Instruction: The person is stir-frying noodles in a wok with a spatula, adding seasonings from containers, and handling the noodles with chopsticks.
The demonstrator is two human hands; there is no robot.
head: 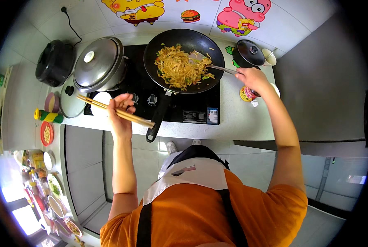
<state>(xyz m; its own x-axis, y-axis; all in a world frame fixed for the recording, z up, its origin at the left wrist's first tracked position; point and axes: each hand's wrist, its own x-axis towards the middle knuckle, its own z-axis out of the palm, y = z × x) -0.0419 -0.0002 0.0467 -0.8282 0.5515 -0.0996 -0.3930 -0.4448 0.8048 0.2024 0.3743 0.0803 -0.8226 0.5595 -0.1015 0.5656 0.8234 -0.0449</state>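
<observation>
My left hand (pixel 121 112) holds a pair of wooden chopsticks (pixel 134 118) level above the front of the black cooktop (pixel 177 105), left of the wok's handle. With my right hand (pixel 252 78) I grip the metal handle of a spatula (pixel 224 69). Its flat blade lies inside the black wok (pixel 184 37), partly under a heap of fried noodles (pixel 179 66) mixed with green bits. The wok sits on the cooktop, its black handle (pixel 159 115) pointing toward me. Just beyond my left fingers is a white round dish (pixel 101 103), partly covered by the chopsticks.
Left of the wok stands a lidded steel pot (pixel 97 64), with a glass lid (pixel 74 98) and a black appliance (pixel 53 63) beyond. A small black lidded pot (pixel 249 54), a cup (pixel 269 57) and a yellow-labelled container (pixel 247 93) stand right. Bowls and plates (pixel 55 207) line the left counter.
</observation>
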